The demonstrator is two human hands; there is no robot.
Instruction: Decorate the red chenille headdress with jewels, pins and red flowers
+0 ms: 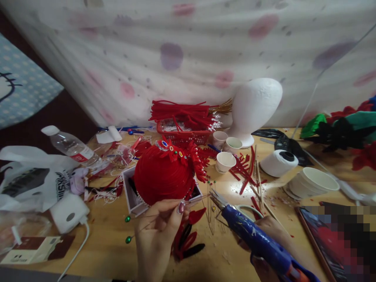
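Left hand (pixel 155 235), near: pinching thin wire (pixel 202 198), likely light, bendable; hold mid-length. Red dome (pixel 163 172), farther: seemingly soft, trim fragile. Right hand (pixel 276 230), near right: closed round blue glue gun (pixel 252 231), probably heavier.

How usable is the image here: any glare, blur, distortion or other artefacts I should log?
Head view: glare on the table beside the white cups; wide-angle distortion seems to tilt the foam head and bottle; slight overall softness; pixelation hides part of the dark screen; right hand partly covered by the blue tool.
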